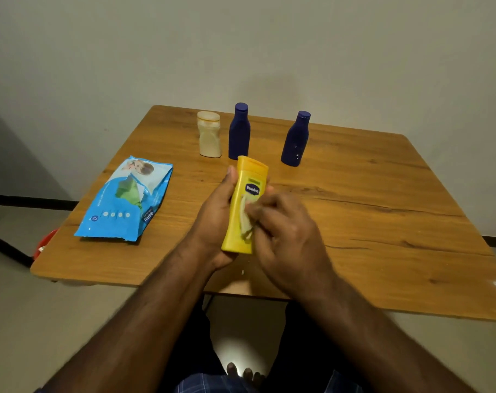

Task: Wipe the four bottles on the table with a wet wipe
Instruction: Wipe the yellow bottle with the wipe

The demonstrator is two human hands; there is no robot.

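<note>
Nearest the head camera, the right hand point(283, 222) pinches a wet wipe point(248, 219) against the front of the yellow bottle point(245, 205), its grip closed on the wipe. The left hand point(218, 211) wraps the bottle from behind, grip closed around it, holding it tilted above the counter point(383, 222). Beyond stand 3 more bottles: a cream bottle point(209, 136) and 2 blue bottles point(239, 131) point(295, 140). The wipe pack point(127, 198) lies to the left. A wet, smooth bottle could slip from the left hand and topple those standing.
</note>
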